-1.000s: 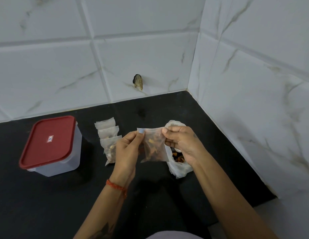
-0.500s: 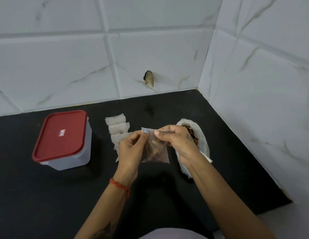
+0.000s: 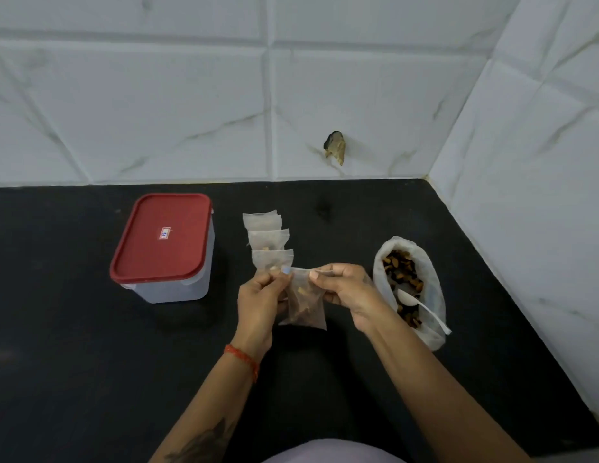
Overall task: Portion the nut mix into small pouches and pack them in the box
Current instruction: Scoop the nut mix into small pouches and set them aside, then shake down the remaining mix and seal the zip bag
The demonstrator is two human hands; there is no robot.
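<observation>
Above black counter, clear pouch (image 3: pixel 305 304) w/ brown nuts, hands (image 3: pixel 301 292) pinching top

On the counter (image 3: pixel 74 329) the lidded box (image 3: pixel 162 248) stands to the left, with three filled pouches (image 3: pixel 267 243) laid in a row just right of it, running from the wall toward the person. In front of that row, between the left hand (image 3: pixel 258 300) and the right hand (image 3: pixel 345 290), hangs another pouch (image 3: pixel 306 305), above the counter. To the right of the hands lies the open bag of nut mix (image 3: pixel 408 289), near the side wall (image 3: pixel 525 195), with a spoon (image 3: pixel 421 307) resting in it.
</observation>
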